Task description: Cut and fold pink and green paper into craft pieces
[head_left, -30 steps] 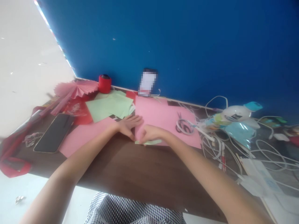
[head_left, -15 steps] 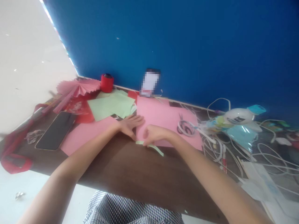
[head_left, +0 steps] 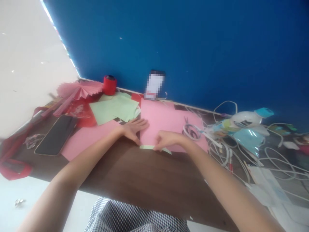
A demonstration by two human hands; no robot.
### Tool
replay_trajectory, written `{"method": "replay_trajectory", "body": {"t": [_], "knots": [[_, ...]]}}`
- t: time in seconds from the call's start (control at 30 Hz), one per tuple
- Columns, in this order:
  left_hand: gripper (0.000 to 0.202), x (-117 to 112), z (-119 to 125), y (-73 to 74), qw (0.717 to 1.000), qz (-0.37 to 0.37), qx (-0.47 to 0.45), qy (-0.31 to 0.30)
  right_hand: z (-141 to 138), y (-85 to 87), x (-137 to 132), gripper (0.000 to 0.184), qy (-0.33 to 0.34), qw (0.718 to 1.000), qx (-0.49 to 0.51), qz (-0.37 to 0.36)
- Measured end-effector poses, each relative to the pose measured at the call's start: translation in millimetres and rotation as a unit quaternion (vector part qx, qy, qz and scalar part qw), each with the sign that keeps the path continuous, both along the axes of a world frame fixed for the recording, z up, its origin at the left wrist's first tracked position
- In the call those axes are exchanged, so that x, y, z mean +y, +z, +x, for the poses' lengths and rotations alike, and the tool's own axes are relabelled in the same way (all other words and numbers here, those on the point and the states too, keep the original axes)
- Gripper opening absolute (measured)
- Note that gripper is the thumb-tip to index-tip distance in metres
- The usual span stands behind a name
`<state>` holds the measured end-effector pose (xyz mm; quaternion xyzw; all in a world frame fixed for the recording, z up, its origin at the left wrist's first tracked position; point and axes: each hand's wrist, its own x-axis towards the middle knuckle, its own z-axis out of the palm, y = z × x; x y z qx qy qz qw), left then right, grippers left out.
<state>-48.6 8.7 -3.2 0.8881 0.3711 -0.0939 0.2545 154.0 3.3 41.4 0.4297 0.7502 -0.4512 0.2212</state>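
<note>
A thin pale green paper strip (head_left: pixel 146 147) lies along the near edge of a large pink paper sheet (head_left: pixel 166 119). My right hand (head_left: pixel 166 139) has its fingers closed on the strip at about its middle; the strip's right end shows past the fingertips. My left hand (head_left: pixel 135 128) lies flat with fingers spread, its fingertips on the pink sheet's left edge and its thumb close to the strip's left end. Scissors (head_left: pixel 191 131) and a white tape roll (head_left: pixel 199 137) rest on the right part of the pink sheet.
Green sheets (head_left: pixel 113 108), a dark phone (head_left: pixel 56 135) and a pink folded paper fan (head_left: pixel 79 90) lie left. A red cylinder (head_left: pixel 109 86) and a propped phone (head_left: pixel 154 84) stand near the blue wall. Tangled white cables (head_left: pixel 224 154) and plastic packets (head_left: pixel 248 140) crowd the right.
My right hand has slid a little to the right along the green strip. The strip's loose right end now lies nearer the pink sheet's edge. My left hand stays put.
</note>
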Motion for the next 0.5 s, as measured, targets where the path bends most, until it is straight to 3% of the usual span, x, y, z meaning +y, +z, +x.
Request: {"method": "replay_trajectory", "body": {"t": [0.27,0.5], "knots": [[0.107,0.5,-0.4,-0.3,1.0,0.0,-0.001,0.001,-0.7,-1.9,-3.4,0.025,-0.017,0.998,-0.038,0.048],[0.106,2.1,-1.6,-4.6,1.0,0.005,-0.009,-0.008,-7.9,13.1,-12.6,0.024,-0.03,0.999,-0.014,0.032]]}}
